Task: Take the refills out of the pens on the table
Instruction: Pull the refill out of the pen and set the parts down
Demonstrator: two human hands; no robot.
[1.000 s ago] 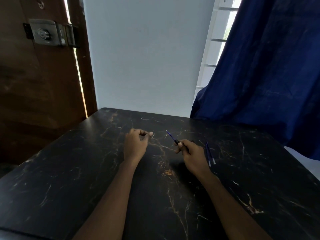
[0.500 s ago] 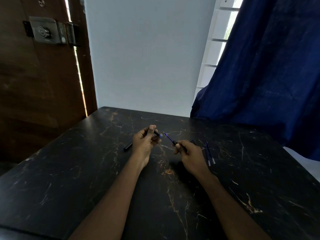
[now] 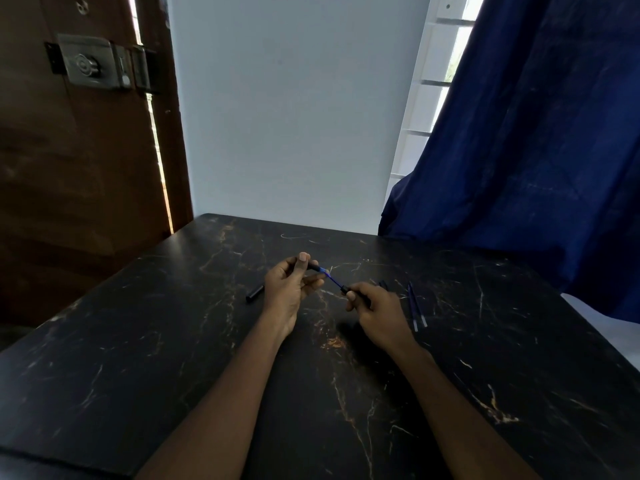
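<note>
Two hands meet over the worktop point(image 3: 173, 341): the left hand point(image 3: 287, 292) has its fingers clamped on the pen barrel point(image 3: 313, 265), and the right hand point(image 3: 379, 315) has its fingers pinching the blue refill point(image 3: 331, 278) at its near end. Loose refills point(image 3: 415, 311) lie to the right.

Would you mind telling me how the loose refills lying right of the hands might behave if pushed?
The loose refills look like thin tubes, so they would probably roll on the smooth table. Being so slender, they are likely light and somewhat bendy.
</note>
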